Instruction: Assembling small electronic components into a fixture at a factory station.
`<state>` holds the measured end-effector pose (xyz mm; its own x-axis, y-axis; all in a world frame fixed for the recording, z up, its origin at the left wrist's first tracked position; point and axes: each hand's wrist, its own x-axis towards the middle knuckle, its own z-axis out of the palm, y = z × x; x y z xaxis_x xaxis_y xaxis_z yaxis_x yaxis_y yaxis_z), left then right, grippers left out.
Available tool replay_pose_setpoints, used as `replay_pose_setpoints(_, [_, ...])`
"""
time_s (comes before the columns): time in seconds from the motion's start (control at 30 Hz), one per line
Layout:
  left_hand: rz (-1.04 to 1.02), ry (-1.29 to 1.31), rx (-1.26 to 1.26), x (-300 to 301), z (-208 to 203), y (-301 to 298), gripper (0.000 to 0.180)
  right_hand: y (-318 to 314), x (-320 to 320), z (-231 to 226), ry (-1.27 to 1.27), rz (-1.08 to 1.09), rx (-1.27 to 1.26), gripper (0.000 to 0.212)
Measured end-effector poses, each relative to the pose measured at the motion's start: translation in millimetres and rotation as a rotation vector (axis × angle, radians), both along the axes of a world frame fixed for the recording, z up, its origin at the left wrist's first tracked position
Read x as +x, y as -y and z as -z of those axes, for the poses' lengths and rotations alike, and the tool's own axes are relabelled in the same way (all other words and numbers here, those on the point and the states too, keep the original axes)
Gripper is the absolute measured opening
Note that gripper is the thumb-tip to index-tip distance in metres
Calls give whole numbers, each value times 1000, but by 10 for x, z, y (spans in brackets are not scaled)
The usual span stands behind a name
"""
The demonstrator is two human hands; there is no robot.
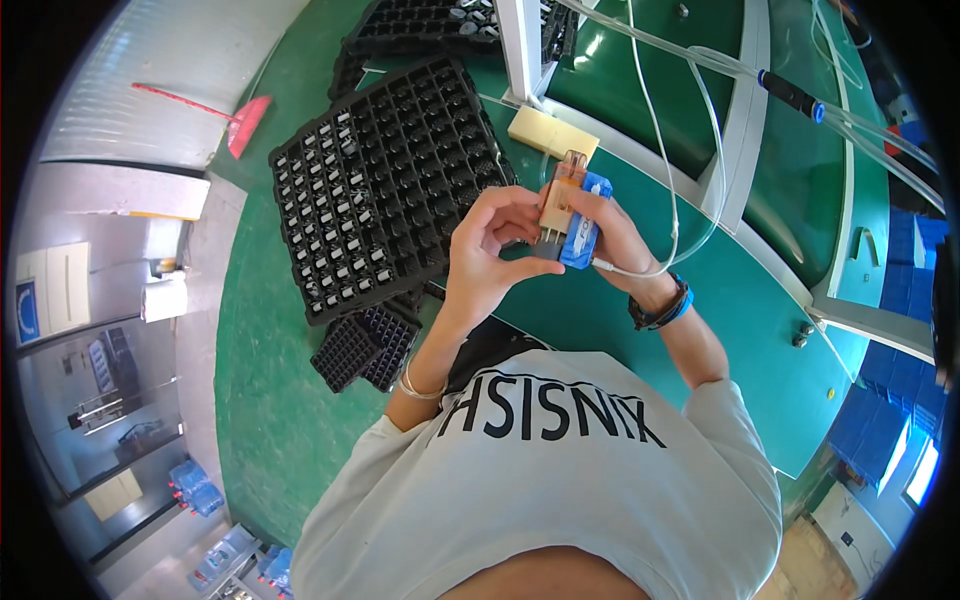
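Observation:
A small blue block with an orange, see-through part and thin metal pins (580,225) is held up in front of my chest. My right hand (622,240) is closed round its right side, with the thumb across the front. From the left, my left hand (490,250) meets the block with curled fingers at its side and the thumb at its lower end. Whether something small lies inside those curled fingers is hidden. A thin clear tube (640,272) runs from the block's lower right past my right wrist. Behind the block a pale yellow block (553,133) lies on the green bench (640,320).
To the left sits a large black tray (425,150), several of its pockets filled with small metallic pieces. Smaller black trays (345,352) lie below it. White frame posts (520,50) and hanging air tubes (720,60) stand close beyond my hands. A red dustpan (248,125) is farther left.

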<state>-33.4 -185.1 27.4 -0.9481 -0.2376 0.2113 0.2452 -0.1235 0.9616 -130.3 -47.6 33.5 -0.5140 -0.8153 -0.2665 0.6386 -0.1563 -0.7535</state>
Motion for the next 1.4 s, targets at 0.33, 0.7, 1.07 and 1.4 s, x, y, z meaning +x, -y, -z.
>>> replay_pose_setpoints(0.33, [-300, -39, -310, -44, -137, 151, 63, 158, -804, 507, -754, 433, 66, 25])
replay_pose_setpoints(0.7, [-429, 83, -384, 244, 108, 474, 36, 433, -857, 720, -1501, 525, 516, 35])
replay_pose_setpoints(1.07, [-558, 133, -368, 253, 189, 1079, 23, 443, -902, 786, -1475, 512, 526, 33])
replay_pose_setpoints(1.4, [-757, 230, -1092, -259, 613, 2784, 23, 466, -890, 815, -1440, 492, 549, 24])
